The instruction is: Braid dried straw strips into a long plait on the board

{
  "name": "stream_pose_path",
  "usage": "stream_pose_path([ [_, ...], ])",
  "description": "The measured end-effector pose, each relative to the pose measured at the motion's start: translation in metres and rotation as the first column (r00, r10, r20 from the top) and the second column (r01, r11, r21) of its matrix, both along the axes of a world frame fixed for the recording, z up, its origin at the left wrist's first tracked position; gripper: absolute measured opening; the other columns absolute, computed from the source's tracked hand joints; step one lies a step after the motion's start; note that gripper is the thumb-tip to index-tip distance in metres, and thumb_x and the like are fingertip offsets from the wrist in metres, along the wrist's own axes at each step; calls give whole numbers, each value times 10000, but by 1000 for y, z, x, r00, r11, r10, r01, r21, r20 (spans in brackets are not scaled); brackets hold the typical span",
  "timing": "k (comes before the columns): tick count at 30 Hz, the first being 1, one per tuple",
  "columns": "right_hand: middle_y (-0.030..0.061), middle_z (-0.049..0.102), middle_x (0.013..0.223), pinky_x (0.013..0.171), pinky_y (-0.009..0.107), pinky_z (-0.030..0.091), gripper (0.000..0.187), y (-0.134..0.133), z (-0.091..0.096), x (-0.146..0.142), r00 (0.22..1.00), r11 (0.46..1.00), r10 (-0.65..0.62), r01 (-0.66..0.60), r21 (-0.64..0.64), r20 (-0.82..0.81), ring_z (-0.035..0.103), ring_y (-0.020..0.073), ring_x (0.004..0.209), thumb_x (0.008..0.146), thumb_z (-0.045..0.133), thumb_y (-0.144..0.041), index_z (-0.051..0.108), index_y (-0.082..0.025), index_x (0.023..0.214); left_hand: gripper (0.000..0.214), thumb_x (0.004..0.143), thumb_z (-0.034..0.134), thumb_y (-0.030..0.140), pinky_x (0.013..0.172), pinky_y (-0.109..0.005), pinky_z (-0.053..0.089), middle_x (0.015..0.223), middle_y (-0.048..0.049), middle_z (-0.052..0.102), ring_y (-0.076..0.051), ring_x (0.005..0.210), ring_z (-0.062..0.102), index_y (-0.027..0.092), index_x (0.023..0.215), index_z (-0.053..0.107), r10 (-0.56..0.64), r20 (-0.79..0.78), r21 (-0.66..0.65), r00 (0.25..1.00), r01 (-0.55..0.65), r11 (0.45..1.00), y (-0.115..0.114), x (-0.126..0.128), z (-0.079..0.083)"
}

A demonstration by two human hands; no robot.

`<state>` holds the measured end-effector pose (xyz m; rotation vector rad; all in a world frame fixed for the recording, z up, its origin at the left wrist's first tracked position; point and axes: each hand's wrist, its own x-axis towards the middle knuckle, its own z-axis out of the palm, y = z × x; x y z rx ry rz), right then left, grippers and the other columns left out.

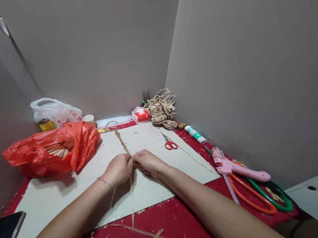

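Note:
A thin braided straw cord (121, 141) lies on the white board (54, 193), running from the back edge toward me. My left hand (119, 170) and my right hand (148, 162) meet at its near end, both with fingers closed, pinching the straw strands. Loose flat straw strips (132, 201) hang down from the pinch toward me, over the board's front edge onto the red cloth (167, 220).
A red plastic bag of straw (53, 149) lies at the left, with a white bag (56, 111) and a cup (89, 119) behind it. Coiled braided rope (162, 110), red scissors (170, 144), a glue stick (196, 134), a pink glue gun (237, 167) and large scissors (265, 198) sit at the right. A phone (2, 237) lies at front left.

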<state>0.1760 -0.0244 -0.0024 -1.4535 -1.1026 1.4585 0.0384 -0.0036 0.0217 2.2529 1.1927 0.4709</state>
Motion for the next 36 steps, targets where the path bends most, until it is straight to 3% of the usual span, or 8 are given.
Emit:
stream_pose_path([
  [7, -85, 315, 324, 281, 169, 115, 194, -2, 3, 1, 980, 997, 12, -29, -77, -201, 207, 37, 267, 712, 494, -213, 471, -162, 527, 255, 797, 395, 148, 636, -333, 377, 723, -150, 623, -235, 622, 576, 116, 915, 619, -28, -259, 231, 965, 90, 969, -38, 13, -15],
  [14, -106, 258, 368, 307, 153, 74, 140, 4, 3, 13, 928, 988, 40, -92, -124, -370, 137, 14, 317, 664, 517, -174, 453, -150, 543, 305, 818, 435, 333, 510, -249, 315, 552, -28, 540, -118, 482, 442, 157, 621, 588, -409, -193, -16, 892, 414, 910, -45, 6, 30],
  [17, -110, 249, 389, 319, 147, 82, 123, 5, 5, 19, 892, 985, 91, -147, -94, -443, 131, 12, 338, 660, 537, -174, 464, -145, 566, 336, 827, 423, 368, 508, -220, 313, 526, 4, 498, -100, 507, 428, 150, 606, 552, -101, 135, 54, 986, 94, 994, -18, -1, 30],
  [19, -116, 234, 408, 327, 143, 78, 105, 5, 6, 21, 867, 977, 138, -200, -79, -479, 123, 10, 349, 663, 545, -177, 477, -140, 592, 264, 799, 463, 356, 529, -210, 345, 604, -5, 539, -97, 543, 462, 143, 670, 552, 119, 342, -21, 932, -119, 993, 0, -2, 17],
  [21, -118, 233, 418, 328, 144, 70, 113, 6, 6, 21, 862, 970, 179, -236, -62, -474, 118, 10, 350, 676, 552, -194, 486, -136, 606, 242, 773, 477, 353, 486, -209, 346, 588, -6, 530, -91, 493, 456, 133, 701, 551, 212, 408, -352, 888, -61, 934, 12, 1, -1],
  [24, -123, 223, 425, 328, 146, 64, 150, 6, 4, 23, 881, 966, 211, -255, -49, -424, 108, 10, 354, 696, 570, -229, 483, -138, 614, 233, 774, 436, 342, 387, -189, 242, 513, 40, 437, -59, 377, 331, 144, 715, 544, 264, 436, -666, 860, 112, 737, 13, 7, -17],
  [31, -117, 245, 444, 350, 166, 85, 141, 2, 9, 28, 912, 935, 346, -353, 4, -219, 125, 34, 373, 750, 556, -288, 524, -154, 721, 203, 733, 429, 240, 367, -213, 102, 427, 76, 278, -37, 343, 168, 135, 620, 559, 264, 397, -604, 879, 34, 796, 12, 3, -11],
  [36, -71, 375, 463, 413, 187, 230, 174, 2, 7, 27, 916, 922, 289, -345, 179, 277, 278, 60, 418, 800, 474, -242, 557, -139, 688, 189, 736, 460, 255, 363, -227, 76, 415, 79, 263, -39, 336, 156, 149, 594, 527, 258, 379, -659, 889, 63, 750, 16, -1, -11],
])
